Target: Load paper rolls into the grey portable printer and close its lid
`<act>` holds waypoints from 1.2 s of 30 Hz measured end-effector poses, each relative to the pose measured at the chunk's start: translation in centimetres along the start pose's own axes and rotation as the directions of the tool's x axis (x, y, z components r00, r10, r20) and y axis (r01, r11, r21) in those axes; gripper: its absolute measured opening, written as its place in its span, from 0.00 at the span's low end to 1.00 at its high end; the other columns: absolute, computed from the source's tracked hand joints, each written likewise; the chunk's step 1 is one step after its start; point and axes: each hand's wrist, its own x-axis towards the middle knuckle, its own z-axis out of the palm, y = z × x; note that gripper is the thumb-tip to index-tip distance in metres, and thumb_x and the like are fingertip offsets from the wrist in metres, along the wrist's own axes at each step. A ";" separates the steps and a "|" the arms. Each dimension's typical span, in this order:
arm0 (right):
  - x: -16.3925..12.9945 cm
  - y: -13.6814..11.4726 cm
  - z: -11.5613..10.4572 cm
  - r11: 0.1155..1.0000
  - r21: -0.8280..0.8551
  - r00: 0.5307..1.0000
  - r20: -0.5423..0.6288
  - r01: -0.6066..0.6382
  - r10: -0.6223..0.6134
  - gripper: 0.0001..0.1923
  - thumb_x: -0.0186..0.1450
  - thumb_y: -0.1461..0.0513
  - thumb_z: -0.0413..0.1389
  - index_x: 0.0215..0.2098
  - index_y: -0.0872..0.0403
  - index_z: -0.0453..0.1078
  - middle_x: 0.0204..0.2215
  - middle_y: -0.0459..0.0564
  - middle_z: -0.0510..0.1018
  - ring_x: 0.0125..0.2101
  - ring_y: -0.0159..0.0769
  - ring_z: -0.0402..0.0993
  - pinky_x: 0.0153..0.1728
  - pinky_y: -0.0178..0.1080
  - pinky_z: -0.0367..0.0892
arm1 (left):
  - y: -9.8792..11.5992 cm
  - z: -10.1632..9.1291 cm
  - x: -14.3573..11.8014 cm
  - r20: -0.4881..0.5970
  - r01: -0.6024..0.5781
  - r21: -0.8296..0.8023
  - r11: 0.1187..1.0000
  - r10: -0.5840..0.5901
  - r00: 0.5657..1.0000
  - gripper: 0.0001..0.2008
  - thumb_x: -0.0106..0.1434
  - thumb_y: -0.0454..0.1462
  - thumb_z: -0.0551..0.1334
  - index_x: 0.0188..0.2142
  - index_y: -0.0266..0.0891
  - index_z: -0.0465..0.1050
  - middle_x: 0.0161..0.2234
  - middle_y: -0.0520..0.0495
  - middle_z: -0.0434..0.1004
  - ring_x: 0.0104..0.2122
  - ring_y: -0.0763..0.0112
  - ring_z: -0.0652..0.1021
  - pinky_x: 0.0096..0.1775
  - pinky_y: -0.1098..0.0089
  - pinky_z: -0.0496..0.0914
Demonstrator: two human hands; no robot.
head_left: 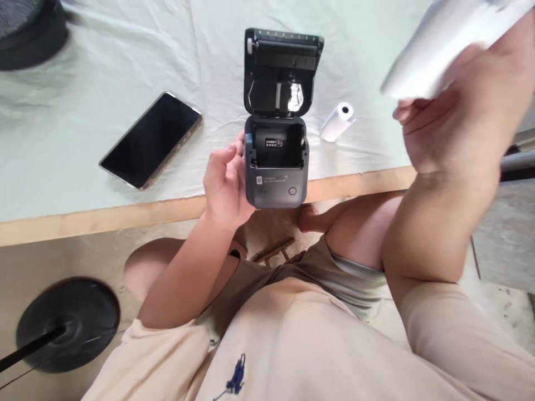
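Curling loosely, the fingers of the left hand (225, 186) lay against the left side of the small grey printer (276, 167), thumb and fingertips a little apart, steadying it rather than squeezing. The printer sat at the near edge of the table (83, 217), its lid (282, 69) swung up and back so the paper bay stood open toward the person. The right hand (460, 122) was raised high at the right, close to the camera and blurred; its fingers were closed around a white paper roll (443, 44), which hid most of the fingertips.

I counted 2 paper rolls: the 1 in the right hand and 1 smaller roll (337, 121) lying on its side on the cloth, just right of the open lid and apart from it. There was 1 phone (152, 139), screen dark, lying flat and slanted well to the left of the printer.

A pale, creased cloth (125, 67) covered the tabletop, leaving the bare wooden edge showing along the front. A dark round object (29, 33) sat at the far left corner. Below the table, the person's bare knees showed, and a black round stand base (69, 326) rested on the floor at lower left.
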 end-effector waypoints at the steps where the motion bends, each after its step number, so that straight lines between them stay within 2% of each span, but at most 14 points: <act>1: -0.4 0.4 0.0 1.000 0.020 0.999 -0.042 -0.008 0.008 0.24 0.68 0.47 0.67 0.60 0.30 0.70 0.44 0.45 0.83 0.48 0.48 0.80 0.37 0.46 0.76 | 0.0 0.0 0.0 0.004 -0.002 -0.004 1.000 0.002 1.000 0.11 0.72 0.45 0.58 0.42 0.44 0.75 0.44 0.45 0.87 0.67 0.46 0.77 0.61 0.52 0.80; 3: -1.2 1.3 0.5 0.993 0.116 0.982 -0.182 -0.023 0.045 0.17 0.72 0.48 0.62 0.58 0.31 0.70 0.46 0.45 0.81 0.44 0.44 0.81 0.37 0.46 0.77 | 0.0 0.0 0.2 0.002 -0.007 0.006 1.000 0.007 1.000 0.11 0.72 0.46 0.60 0.43 0.44 0.76 0.40 0.46 0.86 0.67 0.46 0.77 0.63 0.54 0.78; 6: -1.8 3.7 1.7 0.972 0.231 0.921 -0.368 -0.040 0.126 0.10 0.72 0.54 0.61 0.51 0.37 0.71 0.49 0.46 0.79 0.43 0.40 0.81 0.37 0.44 0.78 | -0.1 0.0 0.4 -0.041 -0.004 0.069 0.998 0.007 0.999 0.12 0.70 0.50 0.60 0.42 0.48 0.77 0.39 0.47 0.86 0.67 0.46 0.77 0.62 0.55 0.78; 8: -1.9 6.1 2.5 0.977 0.173 0.908 -0.377 -0.123 0.181 0.12 0.69 0.57 0.64 0.49 0.39 0.70 0.47 0.46 0.80 0.43 0.39 0.79 0.39 0.44 0.77 | -0.1 0.0 0.4 -0.057 0.001 0.102 0.995 0.005 0.998 0.13 0.69 0.51 0.59 0.41 0.50 0.78 0.39 0.47 0.86 0.66 0.46 0.78 0.59 0.54 0.80; 10: -2.2 8.2 3.1 0.964 0.050 0.911 -0.317 -0.263 0.265 0.14 0.67 0.57 0.65 0.48 0.40 0.68 0.43 0.44 0.81 0.41 0.39 0.78 0.43 0.47 0.76 | -0.1 0.2 0.4 -0.036 0.008 0.088 0.996 -0.005 0.999 0.12 0.69 0.50 0.59 0.41 0.50 0.78 0.40 0.48 0.86 0.64 0.47 0.80 0.57 0.54 0.81; 12: -2.7 9.3 3.4 0.936 -0.038 0.904 -0.274 -0.350 0.327 0.16 0.64 0.57 0.66 0.48 0.39 0.68 0.40 0.42 0.83 0.40 0.41 0.80 0.46 0.52 0.76 | 0.0 0.3 0.3 -0.008 0.014 0.044 0.999 -0.014 1.000 0.11 0.71 0.48 0.60 0.41 0.49 0.78 0.40 0.49 0.86 0.61 0.49 0.82 0.57 0.54 0.81; 14: -3.4 8.7 3.4 0.927 -0.075 0.904 -0.265 -0.367 0.336 0.22 0.63 0.58 0.67 0.53 0.37 0.69 0.48 0.42 0.85 0.48 0.47 0.81 0.54 0.59 0.75 | 0.0 0.5 0.2 0.003 0.014 0.013 1.000 -0.014 1.000 0.11 0.71 0.48 0.61 0.42 0.48 0.77 0.39 0.50 0.86 0.60 0.50 0.83 0.57 0.55 0.81; 17: -3.8 5.4 3.4 0.938 -0.113 0.894 -0.359 -0.327 0.268 0.25 0.65 0.60 0.63 0.59 0.33 0.67 0.61 0.45 0.79 0.61 0.50 0.76 0.58 0.62 0.73 | 0.0 0.6 0.2 -0.017 0.000 0.058 0.998 0.001 1.000 0.14 0.72 0.52 0.61 0.41 0.47 0.76 0.37 0.49 0.85 0.62 0.49 0.82 0.59 0.56 0.80; 19: -3.6 3.0 3.9 0.957 -0.138 0.891 -0.418 -0.254 0.176 0.20 0.68 0.61 0.59 0.57 0.38 0.68 0.57 0.51 0.79 0.55 0.50 0.79 0.52 0.58 0.77 | -0.1 0.6 0.2 -0.035 0.001 0.107 0.994 0.003 0.999 0.15 0.72 0.53 0.60 0.41 0.47 0.77 0.38 0.48 0.85 0.64 0.48 0.80 0.59 0.56 0.80; 22: -2.9 1.0 5.8 0.955 -0.190 0.937 -0.307 -0.230 0.165 0.20 0.68 0.58 0.62 0.57 0.43 0.68 0.54 0.57 0.75 0.52 0.51 0.78 0.50 0.56 0.78 | -0.1 0.6 0.2 -0.052 -0.003 0.109 0.994 0.009 0.999 0.16 0.73 0.53 0.59 0.42 0.48 0.77 0.38 0.47 0.86 0.64 0.48 0.80 0.58 0.55 0.81; 25: -2.3 1.5 8.1 0.934 -0.214 0.949 -0.201 -0.285 0.244 0.25 0.67 0.54 0.66 0.60 0.45 0.68 0.54 0.60 0.71 0.54 0.53 0.75 0.51 0.56 0.79 | 0.0 0.7 0.1 -0.049 -0.005 0.080 0.997 0.009 0.999 0.15 0.73 0.52 0.58 0.42 0.47 0.77 0.37 0.48 0.85 0.62 0.47 0.81 0.58 0.54 0.82; 28: -2.1 3.0 9.5 0.941 -0.195 0.953 -0.184 -0.275 0.241 0.25 0.71 0.53 0.64 0.64 0.43 0.68 0.52 0.58 0.70 0.51 0.52 0.77 0.49 0.54 0.80 | 0.1 0.7 0.0 -0.029 0.027 0.037 0.999 -0.026 0.999 0.12 0.73 0.49 0.59 0.42 0.47 0.77 0.38 0.48 0.86 0.62 0.48 0.82 0.59 0.56 0.81; 31: -2.1 4.2 9.8 0.954 -0.202 0.964 -0.193 -0.222 0.184 0.24 0.72 0.56 0.62 0.65 0.40 0.68 0.50 0.56 0.73 0.44 0.48 0.78 0.46 0.52 0.79 | 0.1 0.6 -0.1 -0.026 0.028 -0.003 1.000 -0.028 0.999 0.12 0.73 0.48 0.59 0.41 0.47 0.77 0.38 0.48 0.86 0.63 0.48 0.81 0.60 0.55 0.81; 36: -2.0 4.7 9.5 0.958 -0.241 0.972 -0.211 -0.156 0.105 0.24 0.70 0.61 0.60 0.63 0.39 0.69 0.47 0.55 0.77 0.45 0.52 0.76 0.48 0.54 0.78 | 0.1 0.6 -0.1 -0.075 0.013 0.047 0.999 -0.009 0.997 0.12 0.71 0.49 0.60 0.40 0.48 0.78 0.37 0.47 0.86 0.65 0.46 0.79 0.60 0.54 0.80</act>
